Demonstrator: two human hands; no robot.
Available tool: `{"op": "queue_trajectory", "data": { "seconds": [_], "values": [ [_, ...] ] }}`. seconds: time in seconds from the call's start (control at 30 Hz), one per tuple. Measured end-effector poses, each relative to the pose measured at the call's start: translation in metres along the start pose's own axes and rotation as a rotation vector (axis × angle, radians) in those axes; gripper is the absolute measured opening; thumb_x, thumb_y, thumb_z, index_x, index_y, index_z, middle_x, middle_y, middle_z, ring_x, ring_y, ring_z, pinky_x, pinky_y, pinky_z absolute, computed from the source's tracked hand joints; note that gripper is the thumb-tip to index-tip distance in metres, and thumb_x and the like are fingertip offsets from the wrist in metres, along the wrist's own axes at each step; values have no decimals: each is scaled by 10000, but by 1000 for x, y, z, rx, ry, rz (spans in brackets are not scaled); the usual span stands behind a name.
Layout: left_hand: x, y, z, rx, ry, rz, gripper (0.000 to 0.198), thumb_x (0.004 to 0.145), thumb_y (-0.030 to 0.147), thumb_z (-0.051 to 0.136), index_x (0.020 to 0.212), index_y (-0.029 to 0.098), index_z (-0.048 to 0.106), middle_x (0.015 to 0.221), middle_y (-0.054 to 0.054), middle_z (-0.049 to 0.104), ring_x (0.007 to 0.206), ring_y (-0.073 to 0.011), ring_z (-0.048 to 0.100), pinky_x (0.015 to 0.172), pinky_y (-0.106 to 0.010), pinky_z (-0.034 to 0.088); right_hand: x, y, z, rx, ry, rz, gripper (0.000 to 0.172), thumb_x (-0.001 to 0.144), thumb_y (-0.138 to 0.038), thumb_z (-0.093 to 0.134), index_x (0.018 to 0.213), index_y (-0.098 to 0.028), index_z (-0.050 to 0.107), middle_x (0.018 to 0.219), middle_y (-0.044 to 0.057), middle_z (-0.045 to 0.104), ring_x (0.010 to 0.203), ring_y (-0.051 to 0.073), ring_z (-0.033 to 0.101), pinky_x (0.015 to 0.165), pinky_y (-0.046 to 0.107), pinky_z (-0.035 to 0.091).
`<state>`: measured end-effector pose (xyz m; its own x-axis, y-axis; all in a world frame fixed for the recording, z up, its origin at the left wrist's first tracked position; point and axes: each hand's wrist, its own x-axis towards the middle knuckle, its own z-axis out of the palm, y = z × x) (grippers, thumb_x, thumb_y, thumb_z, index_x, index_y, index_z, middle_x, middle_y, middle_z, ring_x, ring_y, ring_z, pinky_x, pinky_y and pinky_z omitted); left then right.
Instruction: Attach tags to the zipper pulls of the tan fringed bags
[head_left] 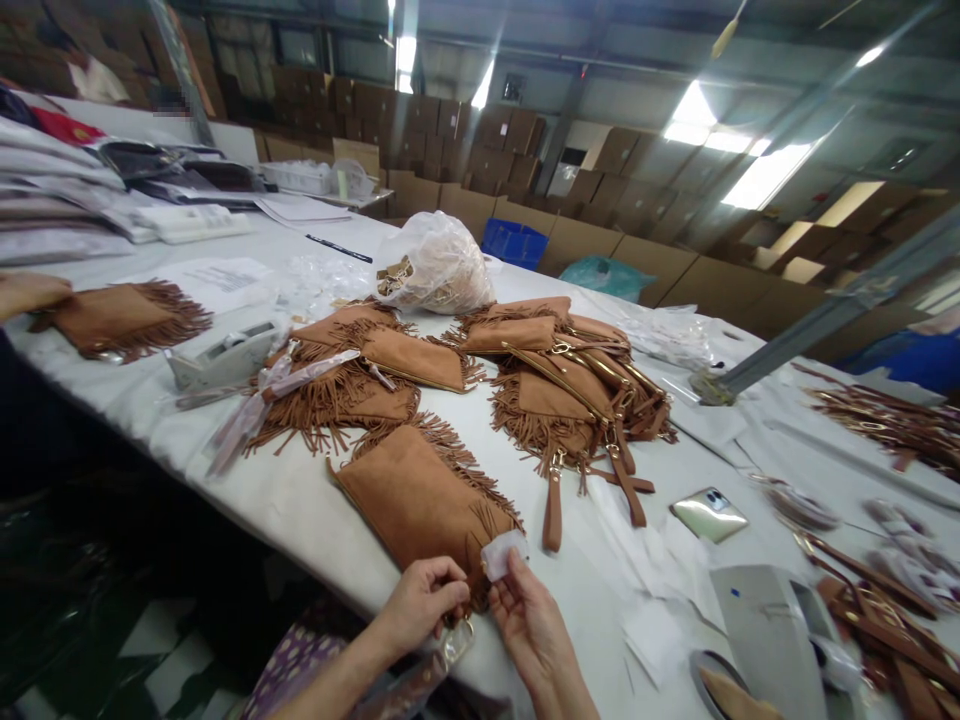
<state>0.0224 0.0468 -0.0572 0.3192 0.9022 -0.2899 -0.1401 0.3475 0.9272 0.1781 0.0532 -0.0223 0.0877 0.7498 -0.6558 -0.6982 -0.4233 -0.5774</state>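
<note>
A brown fringed suede pouch [412, 495] lies at the table's front edge, its fringe along the far side. My left hand [424, 605] is closed at the pouch's near right corner, beside a metal clasp; what its fingers pinch is too small to make out. Just right of it, my right hand [529, 615] pinches a small white piece [504, 555] against the pouch's right end. A brown strap [412, 690] in clear wrapping hangs below my left hand, with a gold clasp [456, 643] at its top.
Piles of fringed pouches [555, 390] lie beyond, near a plastic bag [442, 262]. A tape dispenser [229, 355] stands left, another [772, 620] right, near a phone [709, 514] and straps [900, 640]. Another person's hand [34, 292] touches a pouch [124, 318] at far left.
</note>
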Motion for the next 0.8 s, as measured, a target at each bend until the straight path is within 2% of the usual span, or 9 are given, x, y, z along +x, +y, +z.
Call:
{"op": "queue_trajectory", "data": {
  "seconds": [0.17, 0.37, 0.53, 0.67, 0.8],
  "values": [
    [-2, 3, 2, 35, 14, 2, 264, 759, 400, 612, 690, 145, 602, 541, 19, 592, 365, -56, 412, 354, -164, 315, -3, -3, 0, -95, -40, -30, 299, 569, -324, 849, 727, -162, 655, 677, 11, 693, 592, 119, 616, 556, 212, 497],
    [-2, 5, 2, 55, 34, -7, 258, 751, 398, 614, 694, 146, 612, 537, 17, 591, 372, -66, 418, 359, -173, 317, -8, -4, 4, -323, -91, -118, 328, 605, -439, 797, 697, -160, 651, 672, 23, 668, 598, 143, 583, 580, 251, 465],
    [-2, 5, 2, 61, 45, -17, 272, 743, 410, 618, 701, 141, 620, 533, 13, 593, 362, -69, 416, 355, -182, 319, -9, -1, 3, -617, -147, -322, 364, 679, -506, 710, 694, -144, 674, 600, 7, 613, 572, 136, 512, 556, 242, 407],
    [-2, 4, 2, 69, 65, -15, 280, 733, 409, 631, 666, 138, 614, 545, 3, 607, 362, -74, 437, 363, -190, 334, -12, -2, -1, -870, -130, -498, 391, 697, -542, 663, 638, -155, 655, 586, 1, 587, 586, 147, 484, 558, 247, 383],
    [-4, 3, 1, 75, 76, -16, 281, 728, 406, 638, 652, 137, 613, 549, 2, 609, 369, -84, 464, 376, -199, 352, -15, -1, -3, -955, -108, -560, 378, 707, -533, 658, 626, -164, 640, 572, -3, 576, 583, 151, 485, 543, 242, 379]
  ]
}}
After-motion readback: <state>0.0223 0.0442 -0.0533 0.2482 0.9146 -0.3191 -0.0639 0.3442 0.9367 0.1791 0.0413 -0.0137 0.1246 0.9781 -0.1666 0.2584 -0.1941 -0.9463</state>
